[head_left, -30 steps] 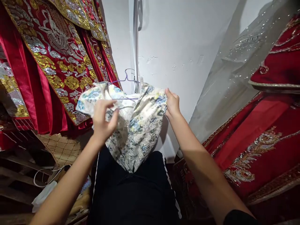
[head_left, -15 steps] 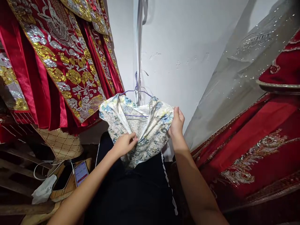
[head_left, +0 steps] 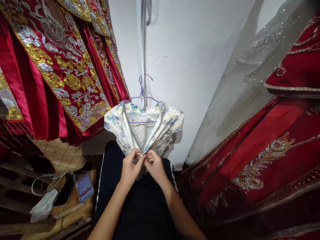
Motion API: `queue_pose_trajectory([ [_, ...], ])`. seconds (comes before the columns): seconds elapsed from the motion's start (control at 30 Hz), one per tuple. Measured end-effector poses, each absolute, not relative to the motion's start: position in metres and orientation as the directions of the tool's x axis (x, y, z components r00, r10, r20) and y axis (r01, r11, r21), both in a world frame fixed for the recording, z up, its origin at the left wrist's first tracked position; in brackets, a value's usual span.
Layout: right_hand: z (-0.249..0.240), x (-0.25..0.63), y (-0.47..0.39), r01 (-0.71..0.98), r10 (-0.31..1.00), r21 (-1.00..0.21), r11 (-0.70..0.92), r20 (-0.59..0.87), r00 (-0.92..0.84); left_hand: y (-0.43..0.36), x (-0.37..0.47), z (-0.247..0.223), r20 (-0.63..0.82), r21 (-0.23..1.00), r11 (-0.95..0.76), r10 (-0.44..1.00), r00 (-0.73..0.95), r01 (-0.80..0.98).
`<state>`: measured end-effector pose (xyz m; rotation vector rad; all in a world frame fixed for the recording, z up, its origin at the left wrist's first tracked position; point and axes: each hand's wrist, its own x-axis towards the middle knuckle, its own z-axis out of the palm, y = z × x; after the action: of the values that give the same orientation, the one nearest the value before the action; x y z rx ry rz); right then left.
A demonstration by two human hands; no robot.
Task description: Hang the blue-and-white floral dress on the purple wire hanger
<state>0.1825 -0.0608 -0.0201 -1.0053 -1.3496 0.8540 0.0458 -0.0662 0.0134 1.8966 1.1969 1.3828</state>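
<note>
A short-sleeved floral garment [head_left: 172, 121], white with blue and yellow flowers, hangs on a thin purple wire hanger [head_left: 141, 95] in front of me. Both of my hands meet at the bottom of its V-shaped neckline. My left hand [head_left: 131, 165] pinches the left front edge. My right hand [head_left: 153, 165] pinches the right front edge, its fingertips almost touching those of the left. Whether a button or other fastener sits between the fingers is too small to make out. The lower part of the garment is hidden behind my hands.
Red embroidered gowns hang at the left [head_left: 72, 80] and at the right [head_left: 275, 140]. A sheer glittery cloth [head_left: 232, 86] drapes along the right of the white wall [head_left: 180, 40]. On a bamboo seat [head_left: 72, 213] at lower left lie a phone [head_left: 86, 190], a white cable and a crumpled tissue [head_left: 43, 205].
My right hand has left the right sleeve and come down to the neckline beside my left hand. My left hand has shifted slightly lower, and the front edges are now drawn together.
</note>
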Motion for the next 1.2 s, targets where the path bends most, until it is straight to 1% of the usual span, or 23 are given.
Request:
queue_pose_trajectory([
  [0.13, -0.011, 0.188, -0.065, 0.142, 0.931, -0.922, 0.36, 0.364, 0.006, -0.07, 0.044, 0.016, 0.492, 0.808, -0.501, 0.863, 0.112, 0.309],
  [0.27, -0.013, 0.192, -0.068, 0.119, 0.943, -0.939, 0.324, 0.33, 0.042, -0.069, 0.044, 0.011, 0.5, 0.802, -0.515, 0.856, 0.13, 0.304],
  [0.37, -0.016, 0.192, -0.068, 0.104, 0.946, -0.945, 0.31, 0.318, 0.066, -0.066, 0.042, 0.01, 0.55, 0.759, -0.565, 0.822, 0.147, 0.323],
  [0.47, -0.015, 0.192, -0.069, 0.034, 0.954, -0.955, 0.294, 0.296, 0.058, -0.059, 0.039, 0.018, 0.604, 0.699, -0.631, 0.773, 0.194, 0.337],
  [0.57, -0.013, 0.194, -0.072, -0.08, 0.965, -0.962, 0.262, 0.262, 0.005, -0.046, 0.036, 0.043, 0.656, 0.64, -0.669, 0.732, 0.183, 0.377],
  [0.63, -0.012, 0.195, -0.074, -0.141, 0.971, -0.963, 0.229, 0.235, -0.031, -0.033, 0.035, 0.069, 0.709, 0.589, -0.696, 0.688, 0.15, 0.41],
  [0.7, -0.013, 0.196, -0.075, -0.183, 0.974, -0.961, 0.206, 0.218, -0.053, -0.016, 0.035, 0.098, 0.757, 0.527, -0.731, 0.635, 0.152, 0.433],
  [0.83, -0.013, 0.197, -0.075, -0.212, 0.975, -0.955, 0.207, 0.22, -0.041, 0.026, 0.036, 0.159, 0.81, 0.426, -0.778, 0.556, 0.189, 0.462],
  [0.93, -0.012, 0.196, -0.077, -0.203, 0.974, -0.956, 0.211, 0.223, -0.043, 0.054, 0.036, 0.193, 0.812, 0.408, -0.788, 0.544, 0.212, 0.461],
  [1.03, -0.016, 0.193, -0.08, -0.212, 0.974, -0.956, 0.205, 0.22, -0.05, 0.07, 0.034, 0.211, 0.824, 0.391, -0.79, 0.529, 0.203, 0.472],
  [1.1, -0.02, 0.194, -0.082, -0.201, 0.975, -0.959, 0.201, 0.216, -0.053, 0.071, 0.033, 0.214, 0.845, 0.348, -0.815, 0.487, 0.221, 0.463],
  [1.2, -0.016, 0.201, -0.077, -0.101, 0.966, -0.965, 0.243, 0.25, -0.062, 0.063, 0.029, 0.208, 0.873, 0.25, -0.869, 0.393, 0.289, 0.427],
])
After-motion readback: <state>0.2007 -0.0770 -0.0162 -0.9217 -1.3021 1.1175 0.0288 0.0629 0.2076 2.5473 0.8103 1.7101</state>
